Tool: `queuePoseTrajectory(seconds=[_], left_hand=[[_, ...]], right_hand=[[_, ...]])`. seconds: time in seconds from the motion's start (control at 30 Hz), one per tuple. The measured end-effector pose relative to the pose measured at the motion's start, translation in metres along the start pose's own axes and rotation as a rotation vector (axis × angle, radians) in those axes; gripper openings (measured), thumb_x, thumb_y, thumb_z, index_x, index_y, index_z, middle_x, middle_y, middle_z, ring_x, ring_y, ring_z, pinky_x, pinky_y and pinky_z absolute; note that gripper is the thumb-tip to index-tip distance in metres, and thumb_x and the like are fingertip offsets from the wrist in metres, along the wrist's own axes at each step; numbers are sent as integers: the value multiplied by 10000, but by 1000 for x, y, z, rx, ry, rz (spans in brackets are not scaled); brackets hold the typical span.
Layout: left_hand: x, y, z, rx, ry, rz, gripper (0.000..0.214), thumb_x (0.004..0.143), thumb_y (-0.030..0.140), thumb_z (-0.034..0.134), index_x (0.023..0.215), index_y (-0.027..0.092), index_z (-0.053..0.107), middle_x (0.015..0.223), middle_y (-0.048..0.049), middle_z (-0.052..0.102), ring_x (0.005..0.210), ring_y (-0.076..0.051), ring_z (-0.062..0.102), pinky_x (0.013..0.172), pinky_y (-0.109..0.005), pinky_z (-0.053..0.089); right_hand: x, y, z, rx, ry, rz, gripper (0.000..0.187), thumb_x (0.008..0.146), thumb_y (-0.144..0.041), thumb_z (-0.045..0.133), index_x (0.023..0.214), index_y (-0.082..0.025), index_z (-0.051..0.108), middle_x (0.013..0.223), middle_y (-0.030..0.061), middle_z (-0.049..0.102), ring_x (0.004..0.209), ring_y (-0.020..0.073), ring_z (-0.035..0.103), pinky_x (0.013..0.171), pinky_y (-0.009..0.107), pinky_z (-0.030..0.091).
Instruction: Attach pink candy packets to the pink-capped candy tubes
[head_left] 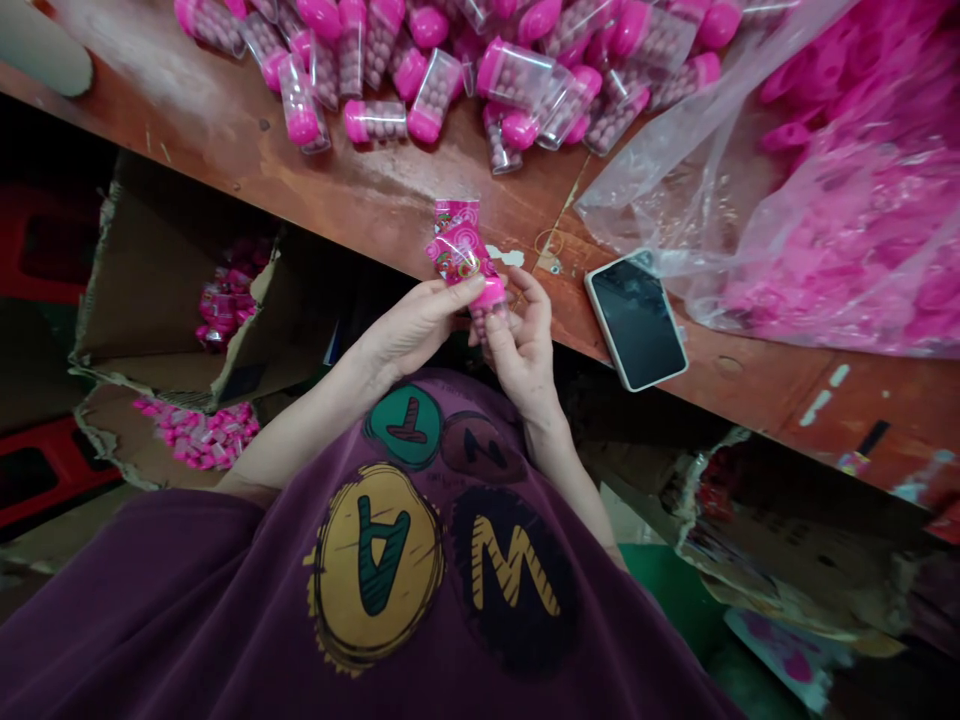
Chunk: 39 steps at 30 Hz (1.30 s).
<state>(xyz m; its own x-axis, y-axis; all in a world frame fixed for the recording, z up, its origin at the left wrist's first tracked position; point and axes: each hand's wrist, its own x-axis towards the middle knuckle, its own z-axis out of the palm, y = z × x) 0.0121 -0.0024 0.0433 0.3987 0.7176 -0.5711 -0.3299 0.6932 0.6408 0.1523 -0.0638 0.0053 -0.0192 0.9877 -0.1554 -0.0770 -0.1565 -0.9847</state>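
Reference point for all positions: the phone (637, 320), lying with its dark screen up, in a pale case, near the front edge of the wooden table (360, 195).

Hands: both are left of the phone, at the front edge. The right hand (525, 350) has its grip closed on a small jar (491, 294), thumb pressed on the clear body, forefinger raised beside the pink cap. The left hand (424, 320) also has its grip closed on the jar, its thumb lying along the cap. Whether that thumb pins the wrapper as well cannot be determined.

Jar: left of the phone, cap end away from the wearer, small pink balls visible inside. Printed pink wrapper (457, 250): left of the phone, directly beyond the cap; whether attached to the jar is unclear.

Surroundings: a heap of filled jars (435, 85) with pink caps lies beyond the phone, mostly to its left. A clear plastic bag (697, 170) of pink pieces (847, 230) lies to the phone's right and beyond, its film reaching the phone's far corner. Well left of the phone, below table level, a torn cardboard box (161, 290) contains pink packets (225, 300).
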Motion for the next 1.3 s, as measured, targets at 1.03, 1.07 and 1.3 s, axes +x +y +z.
queuePoseTrajectory(seconds=[1.03, 1.07, 1.3], left_hand=[[11, -18, 6, -60, 220, 34, 470, 898, 640, 777, 831, 176, 746, 786, -62, 783, 840, -193, 768, 773, -298, 552], [11, -20, 7, -61, 217, 39, 483, 893, 652, 777, 827, 174, 744, 780, -65, 779, 848, -199, 768, 774, -302, 556], [9, -21, 11, -50, 231, 34, 541, 946, 700, 678, 818, 176, 713, 758, -65, 745, 831, -213, 758, 732, -316, 575]], right_hand=[[-9, 7, 9, 1, 193, 14, 592, 1061, -613, 477, 1578, -400, 280, 1188, 86, 638, 1048, 247, 720, 898, 469, 680], [-9, 9, 10, -1, 194, 4, 592, 1058, -608, 490, 1572, -394, 287, 1194, 84, 634, 1055, 244, 716, 925, 475, 673], [-14, 15, 14, -23, 148, 43, 624, 1043, -628, 516, 1563, -364, 296, 1051, 50, 634, 884, 216, 698, 878, 457, 666]])
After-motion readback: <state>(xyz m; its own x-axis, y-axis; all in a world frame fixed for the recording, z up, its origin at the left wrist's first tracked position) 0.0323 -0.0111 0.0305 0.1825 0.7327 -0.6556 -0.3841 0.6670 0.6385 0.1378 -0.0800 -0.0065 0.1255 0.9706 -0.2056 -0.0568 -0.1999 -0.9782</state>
